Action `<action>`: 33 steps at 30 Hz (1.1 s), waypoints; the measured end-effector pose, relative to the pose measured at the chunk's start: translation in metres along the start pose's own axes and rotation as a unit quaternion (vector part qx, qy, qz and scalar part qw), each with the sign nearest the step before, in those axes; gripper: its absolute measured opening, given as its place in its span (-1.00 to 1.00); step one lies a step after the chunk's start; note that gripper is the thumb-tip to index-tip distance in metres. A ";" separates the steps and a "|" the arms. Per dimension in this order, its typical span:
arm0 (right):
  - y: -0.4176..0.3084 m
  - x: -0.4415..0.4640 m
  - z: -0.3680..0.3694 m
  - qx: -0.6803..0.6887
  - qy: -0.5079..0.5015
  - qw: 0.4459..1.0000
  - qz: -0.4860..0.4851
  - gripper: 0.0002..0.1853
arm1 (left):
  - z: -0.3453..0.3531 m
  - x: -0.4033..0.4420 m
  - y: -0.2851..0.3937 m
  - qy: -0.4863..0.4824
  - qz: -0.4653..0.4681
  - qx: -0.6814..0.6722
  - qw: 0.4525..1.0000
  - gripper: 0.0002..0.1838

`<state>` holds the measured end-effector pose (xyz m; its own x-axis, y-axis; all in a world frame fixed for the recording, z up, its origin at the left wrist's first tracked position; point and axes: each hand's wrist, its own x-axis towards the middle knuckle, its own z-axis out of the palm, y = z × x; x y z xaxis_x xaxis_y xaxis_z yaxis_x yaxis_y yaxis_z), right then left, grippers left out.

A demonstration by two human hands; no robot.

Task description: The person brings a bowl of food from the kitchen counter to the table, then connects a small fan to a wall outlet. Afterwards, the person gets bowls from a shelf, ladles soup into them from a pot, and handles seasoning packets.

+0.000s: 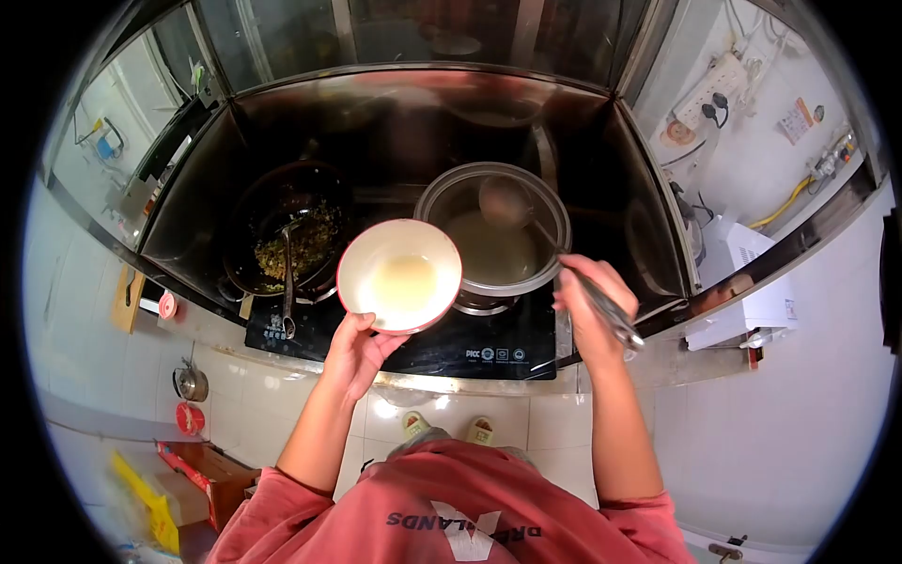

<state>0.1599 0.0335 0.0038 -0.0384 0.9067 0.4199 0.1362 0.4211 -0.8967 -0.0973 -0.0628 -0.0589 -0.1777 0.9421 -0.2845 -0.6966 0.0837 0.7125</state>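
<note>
My left hand (362, 350) grips the lower rim of a white bowl (362, 268) with a red edge, which has some pale yellowish liquid at its bottom. Closed round the metal handle of a ladle (599, 299) is my right hand (597, 305). The ladle's round head, blurred, is over the large metal pot (425, 195), which contains cloudy liquid. The bowl is just left of the pot and overlaps its left edge in view. At the left, a dark wok (246, 202) contains chopped greenish-brown food (315, 246), with a metal spoon (289, 273) resting in it.
Pot and wok stand on a black glass cooktop (432, 352) enclosed by dark metal splash panels (404, 122). A power strip (709, 89) hangs on the right wall, above a white appliance (742, 282). A brown box (221, 470) stands at the lower left.
</note>
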 end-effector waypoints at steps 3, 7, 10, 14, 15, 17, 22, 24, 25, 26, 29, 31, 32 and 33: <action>0.042 0.015 0.002 -0.141 -0.069 0.979 -0.128 -0.84 | -0.006 -0.009 0.000 0.007 -0.010 -0.010 1.000 -0.40; 0.047 0.030 0.001 -0.233 -0.109 0.957 -0.133 -0.83 | -0.009 -0.016 0.000 0.015 -0.004 -0.011 1.000 -0.40; 0.032 0.043 -0.001 -0.222 -0.068 0.973 0.011 -0.83 | -0.014 -0.017 -0.002 0.016 -0.001 -0.014 1.000 -0.39; 0.032 0.048 0.009 -0.088 -0.035 0.976 0.198 -0.85 | -0.017 -0.016 -0.002 0.016 -0.003 -0.017 1.000 -0.39; 0.035 0.047 0.016 -0.005 -0.022 0.969 0.246 -0.86 | -0.020 -0.016 -0.002 0.002 -0.009 -0.021 1.000 -0.41; 0.054 0.043 0.032 0.065 0.019 0.966 0.251 -0.88 | -0.023 -0.017 -0.002 -0.011 -0.013 -0.024 1.000 -0.43; 0.082 0.035 0.055 0.171 0.081 0.952 0.242 -0.88 | -0.019 -0.020 -0.003 -0.002 -0.007 -0.008 1.000 -0.38; 0.083 0.034 0.055 0.169 0.095 0.953 0.233 -0.88 | -0.022 -0.019 -0.003 -0.016 -0.009 -0.013 1.000 -0.40; 0.084 0.034 0.055 0.167 0.109 0.954 0.223 -0.88 | -0.023 -0.019 -0.003 -0.030 -0.012 -0.019 0.999 -0.42; 0.082 0.034 0.053 0.167 0.109 0.954 0.224 -0.88 | -0.023 -0.019 -0.002 -0.029 -0.013 -0.019 0.999 -0.42; 0.068 0.038 0.046 0.155 0.128 0.957 0.207 -0.87 | -0.017 -0.016 -0.001 -0.038 -0.033 -0.019 0.999 -0.41; 0.055 0.039 0.041 0.165 0.156 0.957 0.180 -0.86 | -0.008 -0.014 -0.001 -0.042 -0.039 -0.005 0.998 -0.39; 0.045 0.040 0.039 0.163 0.165 0.957 0.176 -0.85 | -0.005 -0.012 -0.001 -0.043 -0.038 -0.005 0.998 -0.39; 0.034 0.041 0.035 0.164 0.163 0.957 0.174 -0.85 | -0.002 -0.011 0.000 -0.048 -0.048 -0.003 0.998 -0.39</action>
<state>0.1278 0.0860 -0.0141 0.2718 0.9604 0.0611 -0.2357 0.1280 -0.9634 -0.0967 -0.0736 -0.0577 -0.0433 0.9568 -0.2876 -0.7118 0.1725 0.6809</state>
